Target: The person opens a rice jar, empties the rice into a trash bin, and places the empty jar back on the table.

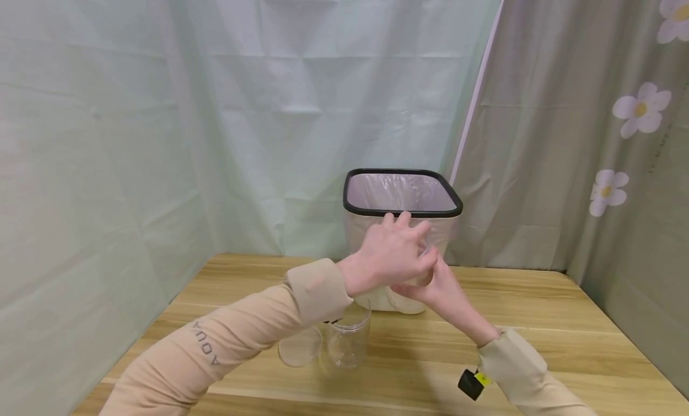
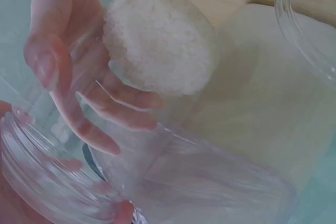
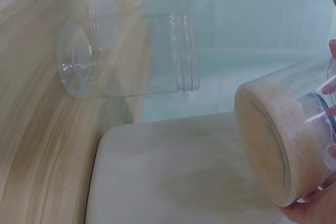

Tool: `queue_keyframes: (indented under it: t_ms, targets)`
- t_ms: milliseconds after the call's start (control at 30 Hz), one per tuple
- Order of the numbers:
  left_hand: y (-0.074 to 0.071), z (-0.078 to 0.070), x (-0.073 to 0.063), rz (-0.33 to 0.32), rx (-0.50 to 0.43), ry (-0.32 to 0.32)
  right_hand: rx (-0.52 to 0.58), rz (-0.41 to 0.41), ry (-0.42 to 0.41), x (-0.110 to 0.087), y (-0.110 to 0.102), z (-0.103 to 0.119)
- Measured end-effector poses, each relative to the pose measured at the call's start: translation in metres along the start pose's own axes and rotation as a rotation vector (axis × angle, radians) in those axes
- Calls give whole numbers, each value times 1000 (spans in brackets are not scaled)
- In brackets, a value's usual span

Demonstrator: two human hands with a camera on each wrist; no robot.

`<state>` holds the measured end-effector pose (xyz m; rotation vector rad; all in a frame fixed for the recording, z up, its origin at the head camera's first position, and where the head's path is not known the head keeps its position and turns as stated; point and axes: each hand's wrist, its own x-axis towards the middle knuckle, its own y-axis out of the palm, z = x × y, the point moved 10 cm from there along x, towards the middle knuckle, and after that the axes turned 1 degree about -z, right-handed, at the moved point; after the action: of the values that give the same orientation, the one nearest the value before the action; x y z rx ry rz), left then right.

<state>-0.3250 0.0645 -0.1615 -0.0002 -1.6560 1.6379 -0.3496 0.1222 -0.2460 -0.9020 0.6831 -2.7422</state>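
Both hands are together on a clear jar (image 3: 262, 145) with pale, rice-like grains in its bottom. My left hand (image 1: 389, 253) curls its fingers around the ridged top end; whether that is a lid or the bare neck I cannot tell. Lower down, my right hand (image 1: 444, 291) grips the jar's body from the other side. The left wrist view has the right hand (image 2: 79, 72) beside the grains, seen through clear plastic. In the head view the hands hide most of the jar. It is held tilted in front of the bin (image 1: 401, 301), above the table.
A black-rimmed bin with a plastic liner (image 1: 387, 192) stands at the table's back. On the wooden table (image 1: 517, 320), a second clear jar (image 1: 347, 343) stands open, with a clear round lid (image 1: 299, 347) beside it. Curtains (image 1: 323, 117) border the table.
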Motion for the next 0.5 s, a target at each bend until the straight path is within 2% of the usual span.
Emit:
queue_keyframes:
  t_ms: [333,500]
  targets:
    - [7,6,0,90,43,-152,-2,-31,-45,-2,1,6]
    - [9,9,0,106,35,-192,-9,-40,-48,-1,1,6]
